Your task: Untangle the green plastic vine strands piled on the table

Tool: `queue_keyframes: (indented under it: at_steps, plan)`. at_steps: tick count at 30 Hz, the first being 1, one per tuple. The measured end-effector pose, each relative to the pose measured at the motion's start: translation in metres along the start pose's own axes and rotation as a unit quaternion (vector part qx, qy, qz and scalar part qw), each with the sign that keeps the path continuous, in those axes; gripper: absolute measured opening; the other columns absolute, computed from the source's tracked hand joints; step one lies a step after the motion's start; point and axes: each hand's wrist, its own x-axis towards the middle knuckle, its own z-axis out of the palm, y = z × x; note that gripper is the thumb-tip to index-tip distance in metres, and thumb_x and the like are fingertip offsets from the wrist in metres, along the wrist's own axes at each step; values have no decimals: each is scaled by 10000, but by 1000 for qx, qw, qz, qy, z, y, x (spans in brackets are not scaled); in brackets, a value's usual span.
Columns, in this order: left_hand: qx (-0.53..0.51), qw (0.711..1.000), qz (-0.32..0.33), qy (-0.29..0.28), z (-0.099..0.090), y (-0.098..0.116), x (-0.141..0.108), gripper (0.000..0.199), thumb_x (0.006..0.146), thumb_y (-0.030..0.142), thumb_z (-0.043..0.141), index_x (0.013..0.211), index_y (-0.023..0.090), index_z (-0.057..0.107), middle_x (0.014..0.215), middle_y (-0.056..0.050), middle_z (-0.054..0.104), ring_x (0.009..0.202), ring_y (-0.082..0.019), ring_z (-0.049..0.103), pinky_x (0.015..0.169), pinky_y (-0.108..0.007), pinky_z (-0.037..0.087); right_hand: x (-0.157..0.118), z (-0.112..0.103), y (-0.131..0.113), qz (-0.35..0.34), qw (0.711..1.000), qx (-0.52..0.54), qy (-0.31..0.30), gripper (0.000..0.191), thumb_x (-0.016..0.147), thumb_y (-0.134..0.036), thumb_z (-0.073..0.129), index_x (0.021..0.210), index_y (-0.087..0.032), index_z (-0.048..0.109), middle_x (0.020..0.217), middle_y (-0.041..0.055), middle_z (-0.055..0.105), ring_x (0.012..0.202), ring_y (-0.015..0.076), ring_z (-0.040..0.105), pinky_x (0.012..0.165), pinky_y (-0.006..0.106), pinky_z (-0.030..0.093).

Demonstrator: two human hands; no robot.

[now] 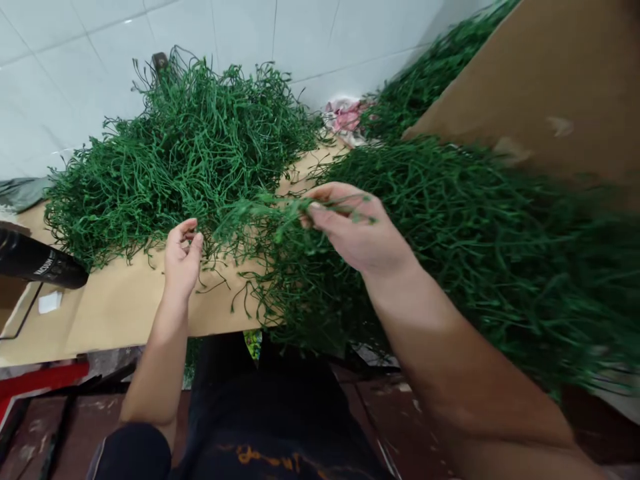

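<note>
My right hand (357, 230) is closed, thumb against fingers, on a small bunch of thin green plastic-looking stems (280, 212). The bunch points left across the gap between two heaps and is partly blurred. My left hand (184, 257) is raised over the cardboard, its fingers loosely curled and the thumb apart from them; I see nothing between them. Behind the left hand spreads a large heap of green stems (200, 133). Under and beyond my right hand lies a second, darker heap of stems (475, 233).
A brown cardboard sheet (130, 300) covers the work surface. At the left lies a black vacuum bottle (43, 260) near a small white piece (50, 302). A cardboard panel (550, 87) leans at upper right. Pink material (346, 117) sits by the tiled wall (240, 30).
</note>
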Motion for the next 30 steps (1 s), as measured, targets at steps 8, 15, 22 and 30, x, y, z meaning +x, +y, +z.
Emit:
queue_keyframes:
  at_steps: [8,15,22,30]
  plan:
    - [44,984,158,-72,16,29,-1,261,856,375,505,984,193,642,1039,-69,615,1000,-154,567,860,-295,476,-5,3,13,-171,929,-315,-91,250,701,-45,461,816,-180,638,813,38,632,788,148,575,726,299,463]
    - [30,977,197,-77,24,49,35,332,863,463,462,1050,239,620,1122,-55,614,1085,-196,568,947,-366,454,-2,3,17,-309,847,-421,-102,315,695,13,392,761,-175,636,791,51,623,770,154,546,710,299,468]
    - [157,892,139,-400,50,70,53,351,776,413,585,1042,190,639,928,-39,669,963,-215,601,872,-373,471,0,13,16,-327,828,-446,-90,281,698,-33,408,846,-198,580,827,48,583,827,168,536,756,320,468]
    - [187,925,65,-324,33,57,60,264,780,365,549,828,141,679,773,-27,662,728,-137,569,713,-274,452,-1,7,19,-260,881,-393,-49,304,684,-68,444,951,-185,532,907,58,602,813,155,563,731,300,465]
